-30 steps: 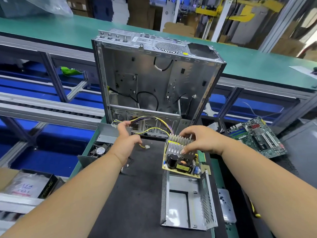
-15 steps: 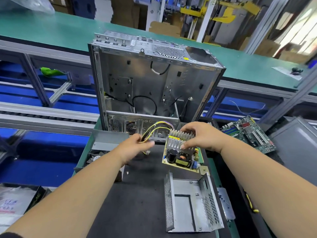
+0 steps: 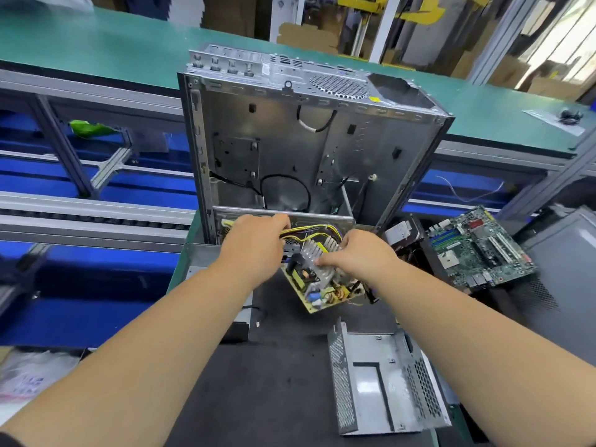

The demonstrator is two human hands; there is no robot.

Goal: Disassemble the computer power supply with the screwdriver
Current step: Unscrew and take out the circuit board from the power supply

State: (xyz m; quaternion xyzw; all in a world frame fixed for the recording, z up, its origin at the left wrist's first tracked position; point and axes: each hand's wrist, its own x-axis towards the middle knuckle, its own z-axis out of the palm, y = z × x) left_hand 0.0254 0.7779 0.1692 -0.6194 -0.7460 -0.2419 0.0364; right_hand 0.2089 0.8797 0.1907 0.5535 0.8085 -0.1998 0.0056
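The power supply's circuit board (image 3: 317,285), yellowish with a finned metal heatsink, is tilted above the black mat. My right hand (image 3: 361,256) grips it by the heatsink from the right. My left hand (image 3: 254,243) holds the bundle of yellow, black and purple wires (image 3: 314,230) that runs off the board's far end. The supply's bare metal casing (image 3: 383,382) lies open on the mat, nearer to me and to the right. No screwdriver is in sight.
An open, gutted computer case (image 3: 300,146) stands upright just behind my hands. A green motherboard (image 3: 477,250) lies to the right. A grey metal part (image 3: 200,262) sits to the left under my left forearm. Green conveyor benches run behind.
My left hand moved right and forward and took hold of the wire bundle. My right hand lifted and turned the circuit board, which now sits tilted above the mat.
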